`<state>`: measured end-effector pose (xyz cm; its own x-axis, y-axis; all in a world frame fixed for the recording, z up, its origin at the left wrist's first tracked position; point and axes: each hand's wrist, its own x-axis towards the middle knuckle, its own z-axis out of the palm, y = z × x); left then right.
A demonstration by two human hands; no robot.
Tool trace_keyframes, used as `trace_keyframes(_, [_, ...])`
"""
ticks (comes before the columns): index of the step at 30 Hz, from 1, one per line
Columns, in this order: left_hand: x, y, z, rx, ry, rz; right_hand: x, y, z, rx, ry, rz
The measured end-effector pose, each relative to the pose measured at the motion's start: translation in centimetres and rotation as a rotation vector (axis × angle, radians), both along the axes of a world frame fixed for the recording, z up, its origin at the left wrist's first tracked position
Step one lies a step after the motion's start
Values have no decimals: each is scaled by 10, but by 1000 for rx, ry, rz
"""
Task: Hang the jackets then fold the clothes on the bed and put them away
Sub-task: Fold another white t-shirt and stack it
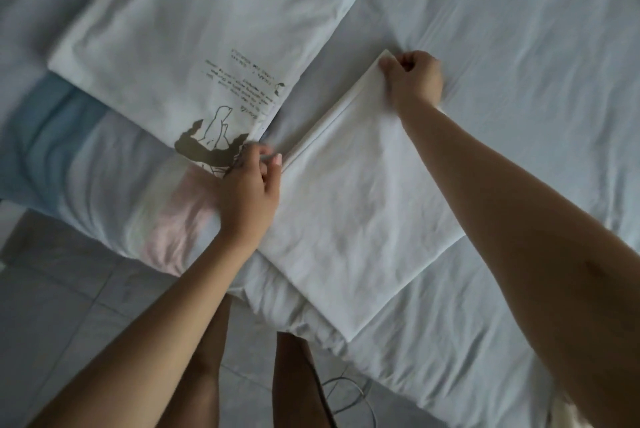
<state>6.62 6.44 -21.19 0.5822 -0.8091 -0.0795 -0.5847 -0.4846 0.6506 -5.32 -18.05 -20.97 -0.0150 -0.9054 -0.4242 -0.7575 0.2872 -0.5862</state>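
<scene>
Nearest, at the bottom, lies a tiled floor (62,289) with a thin cable (349,393) looped on it beside the person's bare legs (207,358). Both bare forearms reach out from here over the edge of the bed (519,46), which is covered in a pale, creased sheet.

A folded white cloth (353,213) lies flat on the sheet near the bed's edge. It is turned at an angle, with one corner pointing towards the person.

The left hand (247,185) is at the cloth's left corner with the wrist bent and the back of the hand facing up. Its fingers are curled in, and thumb and fingertips pinch the layered edge there. This hand is slightly blurred.

Farther off, the right arm stretches straight across the cloth. The right hand (414,79) is closed in a fist round the cloth's far corner, knuckles up, gripping the stacked layers.

To the far left, just beside the cloth, lies a folded white printed shirt (180,32) with a dark figure and lines of text on it. Its near corner lies right by the left hand, and whether they touch cannot be told. The shirt rests partly on a pillow (79,164) striped in blue and pink.
</scene>
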Motion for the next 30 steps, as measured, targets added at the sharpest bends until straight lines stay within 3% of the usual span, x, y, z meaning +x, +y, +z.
trace_keyframes(9, [15, 55, 0, 39, -51, -27, 3, 0, -2, -7, 4, -46])
trace_keyframes(13, [13, 59, -2, 85, -12, 37, 5, 1, -1, -31, 72, 13])
trace_keyframes(15, [8, 59, -2, 155, -111, -16, 6, 11, 1, -117, 163, 70])
trace_keyframes(17, [3, 57, 3, 200, -193, -41, 3, 36, 3, -451, 298, 246])
trace_keyframes(19, [-8, 54, 11, 193, -260, -104, -2, 76, 3, -699, 224, 515])
trace_keyframes(22, [-17, 59, 7, 158, -321, -388, -12, 137, -3, -676, 159, 1243])
trace_keyframes(24, [-11, 68, -6, 242, -355, -484, -31, 132, -8, -663, 227, 1510])
trace_keyframes(27, [-4, 80, -23, 369, -428, -531, -63, 73, -20, -642, 418, 1345])
trace_keyframes(30, [-8, 81, -23, 383, -452, -521, -82, 17, -17, -487, 555, 933])
